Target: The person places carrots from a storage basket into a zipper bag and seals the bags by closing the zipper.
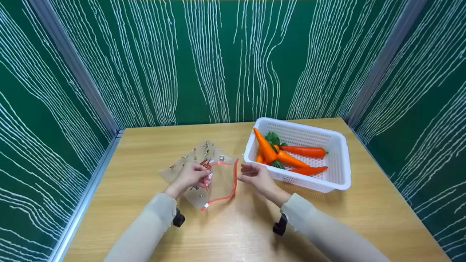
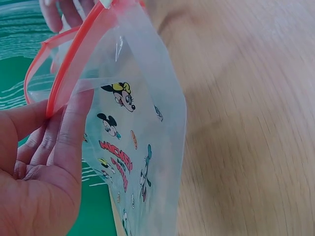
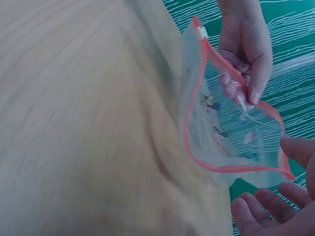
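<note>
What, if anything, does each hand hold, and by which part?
The left hand pinches the clear bag by its red rim; the right hand, near it, appears to hold nothing.

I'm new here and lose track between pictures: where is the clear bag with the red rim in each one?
Head: the clear bag is just left of centre, below mid-height.
Left wrist: the bag runs from the top edge down through the middle to the bottom.
Right wrist: the bag is right of centre, mouth open.
Shared landmark: the left hand, pinching the red rim.
</note>
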A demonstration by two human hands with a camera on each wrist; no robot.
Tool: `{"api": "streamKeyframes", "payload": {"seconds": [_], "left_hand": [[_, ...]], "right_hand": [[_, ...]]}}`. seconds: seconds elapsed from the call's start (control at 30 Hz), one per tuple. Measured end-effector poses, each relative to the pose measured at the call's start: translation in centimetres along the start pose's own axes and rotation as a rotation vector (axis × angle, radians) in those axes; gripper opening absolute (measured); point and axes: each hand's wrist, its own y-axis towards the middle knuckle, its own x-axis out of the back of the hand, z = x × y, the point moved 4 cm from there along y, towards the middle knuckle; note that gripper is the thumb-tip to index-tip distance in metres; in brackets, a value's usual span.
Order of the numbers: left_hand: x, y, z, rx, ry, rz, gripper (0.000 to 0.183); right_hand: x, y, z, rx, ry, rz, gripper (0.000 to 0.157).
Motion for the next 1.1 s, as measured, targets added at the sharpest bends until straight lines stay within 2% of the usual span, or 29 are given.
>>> {"api": "streamKeyframes", "payload": {"seconds": [0.1, 0.4, 0.7, 0.83, 0.97, 1.1], "left_hand": [[0.1, 0.1, 0.1, -0.006, 0.013, -0.001, 0.021], [0.2, -0.1, 0.1, 0.002, 0.044, 0.018, 0.021], [0.4, -0.2, 0.1, -0.003, 0.046, 0.028, 0.020], [0.5, -0.3, 0.1, -0.011, 0.044, 0.033, 0.018], [0.3, -0.3, 0.0, -0.030, 0.041, 0.046, 0.019], [0.2, -0.3, -0.3, -0.047, 0.044, 0.052, 0.020]], "right_hand": [[0.6, 0.1, 0.8, 0.045, -0.031, -0.014, 0.046], [2.7, 0.3, 3.1, 0.026, -0.062, -0.028, 0.053], [4.3, 0.5, 4.3, 0.005, -0.121, -0.033, 0.057], [4.9, 0.6, 4.7, 0.035, -0.199, -0.041, 0.063], [5.4, 0.8, 5.0, 0.110, -0.340, -0.041, 0.067], [6.2, 1.1, 5.4, 0.168, -0.426, -0.043, 0.067]]}}
